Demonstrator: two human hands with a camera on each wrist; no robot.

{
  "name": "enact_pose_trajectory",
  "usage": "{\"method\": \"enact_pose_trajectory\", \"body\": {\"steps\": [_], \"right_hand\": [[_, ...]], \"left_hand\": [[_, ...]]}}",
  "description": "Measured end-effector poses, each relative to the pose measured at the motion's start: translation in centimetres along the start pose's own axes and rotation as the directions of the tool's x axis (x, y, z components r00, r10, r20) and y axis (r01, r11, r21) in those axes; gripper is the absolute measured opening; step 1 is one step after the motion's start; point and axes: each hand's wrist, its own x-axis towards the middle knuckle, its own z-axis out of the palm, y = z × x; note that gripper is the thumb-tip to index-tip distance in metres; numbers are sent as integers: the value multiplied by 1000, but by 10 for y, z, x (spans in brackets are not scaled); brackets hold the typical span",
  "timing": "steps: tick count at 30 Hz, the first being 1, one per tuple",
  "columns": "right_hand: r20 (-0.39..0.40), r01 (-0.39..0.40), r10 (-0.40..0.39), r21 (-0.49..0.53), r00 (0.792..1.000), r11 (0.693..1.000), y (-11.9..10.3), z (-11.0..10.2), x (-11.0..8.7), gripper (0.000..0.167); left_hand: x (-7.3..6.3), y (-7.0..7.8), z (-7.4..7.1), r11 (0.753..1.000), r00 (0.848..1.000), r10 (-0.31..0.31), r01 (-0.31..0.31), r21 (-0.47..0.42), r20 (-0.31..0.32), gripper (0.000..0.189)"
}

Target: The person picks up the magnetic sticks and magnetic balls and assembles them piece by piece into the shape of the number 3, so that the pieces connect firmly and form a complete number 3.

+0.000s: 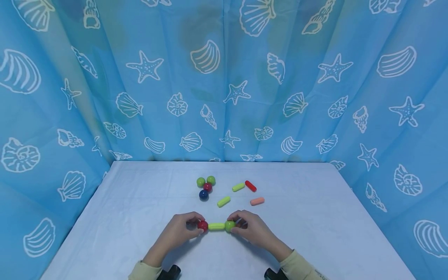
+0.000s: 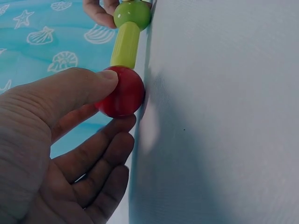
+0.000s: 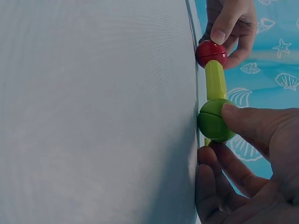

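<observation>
Near the front of the table, a yellow-green ribbed rod (image 1: 216, 226) joins a red ball (image 1: 202, 226) on its left to a green ball (image 1: 229, 226) on its right. My left hand (image 1: 181, 229) pinches the red ball between thumb and fingers. At the other end my right hand (image 1: 254, 229) pinches the green ball the same way. In the left wrist view the thumb presses the side of the red ball (image 2: 124, 93), the lower fingers curling beneath. The right wrist view has the rod (image 3: 215, 80) touching both balls in a line.
Behind the hands lie two green balls (image 1: 201, 182), another red ball (image 1: 208, 187) and a dark blue ball (image 1: 203, 195), clustered. To their right are two yellow-green rods (image 1: 224, 201), a red rod (image 1: 250, 186) and a salmon rod (image 1: 257, 201). A blue shell-patterned curtain (image 1: 224, 116) borders the white table (image 1: 105, 217).
</observation>
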Motion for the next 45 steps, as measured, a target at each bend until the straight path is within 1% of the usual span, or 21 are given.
{"method": "enact_pose_trajectory", "body": {"steps": [5, 7, 10, 13, 18, 24, 28, 31, 36, 41, 45], "right_hand": [[-10, 4, -4, -4, 1000, 1000, 3, 0, 0, 28], [-14, 5, -5, -1, 1000, 1000, 3, 0, 0, 28], [-18, 2, -2, 8, 1000, 1000, 3, -1, 0, 28], [-18, -2, 2, 16, 1000, 1000, 2, -2, -1, 26], [-18, 1, -1, 12, 1000, 1000, 1, -2, 0, 26], [-14, 7, -7, -1, 1000, 1000, 1, -2, 1, 26], [-13, 12, -12, -2, 1000, 1000, 2, -2, 1, 27], [-12, 23, -23, -2, 1000, 1000, 3, -2, 1, 27], [-17, 28, -28, 12, 999, 1000, 3, -1, 0, 27], [-25, 27, -27, 7, 999, 1000, 3, 0, 0, 28], [-30, 24, -24, 0, 999, 1000, 2, 1, 0, 29]], "left_hand": [[0, 0, 1, 1000, 1000, -7, 7, 2, -5, 26], [0, 1, 1, 1000, 1000, -18, 18, 4, 0, 28], [1, 1, 1, 999, 999, -40, 40, 14, 11, 36], [3, 0, 1, 998, 999, -48, 47, 28, 20, 47], [5, 0, 4, 999, 1000, -13, 13, 39, 18, 60], [7, 4, 11, 998, 999, 36, -36, 58, -6, 61], [11, 7, 19, 992, 996, 84, -82, 96, -17, 59], [14, 11, 26, 985, 991, 129, -124, 120, -27, 55], [19, 16, 39, 976, 982, 178, -169, 140, -56, 48], [23, 21, 48, 971, 976, 198, -184, 153, -85, 40], [24, 25, 51, 973, 977, 191, -176, 150, -91, 37]]}}
